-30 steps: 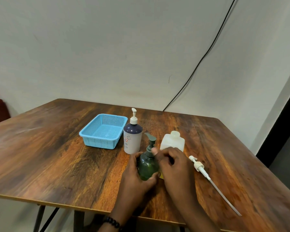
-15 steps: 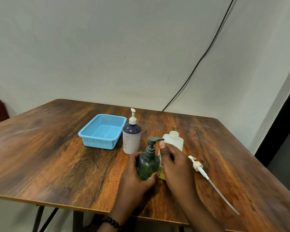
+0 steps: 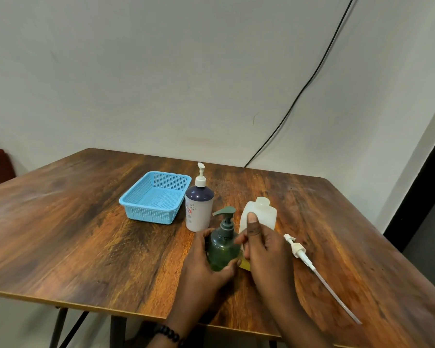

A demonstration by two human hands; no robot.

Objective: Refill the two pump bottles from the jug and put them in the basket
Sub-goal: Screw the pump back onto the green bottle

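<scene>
A small green pump bottle [image 3: 222, 249] stands near the table's front edge with its grey pump head fitted and the nozzle pointing left. My left hand [image 3: 201, 267] wraps around its body from the left. My right hand [image 3: 266, 257] is just right of it, blurred fingertips next to the pump collar, thumb raised and off the pump. The translucent white jug [image 3: 264, 214] stands uncapped right behind my right hand. A taller white bottle with a dark purple top and white pump [image 3: 199, 209] stands to the left. The blue mesh basket [image 3: 151, 212] is empty.
A loose white pump with a long dip tube [image 3: 298, 251] lies on the wooden table [image 3: 86, 234] to the right of my hands. A black cable runs down the wall behind. A dark red seat shows at the far left.
The green bottle's nozzle swung from right round to left. My right thumb came off the pump head. The left hand kept its grip.
</scene>
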